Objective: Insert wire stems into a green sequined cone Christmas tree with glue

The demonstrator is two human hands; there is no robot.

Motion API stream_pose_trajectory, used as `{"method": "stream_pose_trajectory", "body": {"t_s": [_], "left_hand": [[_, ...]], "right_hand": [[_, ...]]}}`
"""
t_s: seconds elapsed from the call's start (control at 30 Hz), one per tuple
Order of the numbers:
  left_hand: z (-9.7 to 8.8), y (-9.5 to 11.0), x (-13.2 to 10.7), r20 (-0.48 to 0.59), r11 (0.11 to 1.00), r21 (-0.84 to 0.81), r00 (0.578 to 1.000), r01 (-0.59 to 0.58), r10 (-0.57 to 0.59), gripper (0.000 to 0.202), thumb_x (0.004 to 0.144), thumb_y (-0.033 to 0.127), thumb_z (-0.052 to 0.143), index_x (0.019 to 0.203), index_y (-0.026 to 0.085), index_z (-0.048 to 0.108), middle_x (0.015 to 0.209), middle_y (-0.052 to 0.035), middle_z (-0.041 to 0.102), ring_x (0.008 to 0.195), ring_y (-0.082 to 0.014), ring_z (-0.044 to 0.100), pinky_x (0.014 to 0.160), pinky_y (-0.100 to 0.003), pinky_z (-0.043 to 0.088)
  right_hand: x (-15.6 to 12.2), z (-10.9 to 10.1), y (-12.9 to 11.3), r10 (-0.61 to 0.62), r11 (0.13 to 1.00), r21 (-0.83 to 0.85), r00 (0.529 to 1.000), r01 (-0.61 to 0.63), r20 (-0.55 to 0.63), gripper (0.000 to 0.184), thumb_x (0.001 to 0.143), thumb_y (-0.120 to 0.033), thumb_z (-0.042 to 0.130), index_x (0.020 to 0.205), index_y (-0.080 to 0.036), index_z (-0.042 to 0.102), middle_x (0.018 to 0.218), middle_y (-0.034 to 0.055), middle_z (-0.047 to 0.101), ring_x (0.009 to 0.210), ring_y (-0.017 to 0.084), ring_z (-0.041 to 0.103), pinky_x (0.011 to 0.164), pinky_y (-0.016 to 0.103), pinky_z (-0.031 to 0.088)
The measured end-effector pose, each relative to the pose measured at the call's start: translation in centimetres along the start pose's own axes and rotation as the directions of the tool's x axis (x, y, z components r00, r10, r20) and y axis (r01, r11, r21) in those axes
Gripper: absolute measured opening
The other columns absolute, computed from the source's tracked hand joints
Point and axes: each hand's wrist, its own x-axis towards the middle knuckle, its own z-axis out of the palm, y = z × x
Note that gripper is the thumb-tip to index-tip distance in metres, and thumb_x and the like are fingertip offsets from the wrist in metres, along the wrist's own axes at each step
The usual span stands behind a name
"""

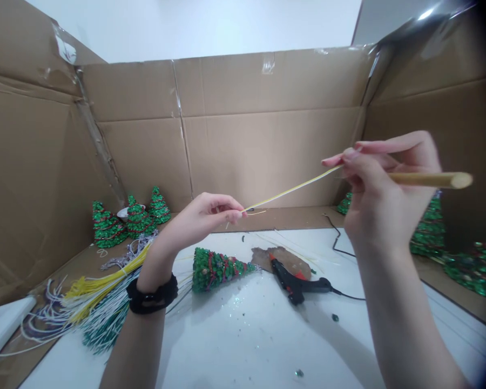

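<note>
A thin yellow and white strand [291, 189] stretches through the air between my hands, rising to the right. My left hand [204, 219], with a black band at the wrist, pinches its lower end between thumb and fingertips. At the upper end, my right hand [389, 200] grips the strand with thumb and fingers. Held in the same hand is a pale wooden stick [433, 179], its blunt end poking out to the right. Below, a small green tinsel Christmas tree [218, 269] with red garland lies on its side on the white board [243, 335].
A black glue gun [295, 283] rests by a brown stained scrap [285, 260], its cord trailing right. Bundled yellow strands [105, 283] and green-white ones [109, 313] lie left. More little trees [140, 217] stand along both sides. Cardboard walls [275, 146] enclose the table.
</note>
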Motion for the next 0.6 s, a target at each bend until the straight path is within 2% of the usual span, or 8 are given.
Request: {"method": "stream_pose_trajectory", "body": {"t_s": [0.13,0.27,0.37,0.5,0.6], "left_hand": [[-0.04,-0.19,0.10,-0.011,1.000,0.009,1.000,0.012,-0.012,0.023,0.081,0.034,0.054,0.083,0.016,0.067,0.080,-0.0035,0.066,0.073,-0.0120,0.055,0.058,-0.021,0.041],[-0.14,-0.52,0.19,-0.002,1.000,0.014,1.000,0.013,-0.013,0.025,0.081,0.037,0.053,0.082,0.016,0.067,0.080,-0.0033,0.066,0.073,-0.0120,0.055,0.058,-0.021,0.041],[-0.24,-0.61,0.16,0.007,1.000,0.016,1.000,0.020,-0.020,0.025,0.082,0.037,0.052,0.084,0.016,0.067,0.081,-0.0031,0.065,0.073,-0.0117,0.054,0.059,-0.021,0.040],[-0.16,-0.31,-0.03,0.095,0.998,0.064,0.995,0.017,-0.023,0.025,0.082,0.036,0.053,0.079,0.016,0.067,0.075,-0.0021,0.064,0.069,-0.0112,0.052,0.058,-0.022,0.040],[-0.04,-0.07,-0.21,0.146,0.991,0.131,0.989,-0.016,-0.003,0.025,0.082,0.036,0.053,0.077,0.017,0.069,0.077,-0.0025,0.065,0.073,-0.0125,0.053,0.061,-0.023,0.040]], "right_hand": [[0.21,-0.05,0.11,-0.133,0.991,-0.011,0.988,0.133,-0.076,0.016,0.069,-0.008,0.061,0.067,-0.020,0.050,0.065,-0.0038,0.052,0.058,0.015,0.064,0.056,0.032,0.050],[0.13,0.17,0.16,-0.189,0.982,-0.004,0.974,0.190,-0.121,0.018,0.067,-0.006,0.062,0.066,-0.021,0.052,0.062,-0.0029,0.052,0.055,0.016,0.062,0.057,0.035,0.052],[0.10,0.18,0.29,-0.175,0.984,-0.017,0.976,0.175,-0.132,0.019,0.069,-0.006,0.060,0.066,-0.022,0.051,0.062,-0.0022,0.050,0.058,0.017,0.062,0.061,0.037,0.053],[0.17,0.05,0.66,-0.150,0.987,-0.070,0.983,0.143,-0.108,0.019,0.071,-0.009,0.059,0.066,-0.023,0.047,0.064,-0.0037,0.049,0.059,0.015,0.062,0.063,0.035,0.051],[0.09,0.11,0.88,-0.108,0.992,-0.078,0.990,0.101,-0.090,0.019,0.072,-0.011,0.061,0.068,-0.022,0.046,0.068,-0.0029,0.050,0.063,0.016,0.064,0.063,0.034,0.049]]}}
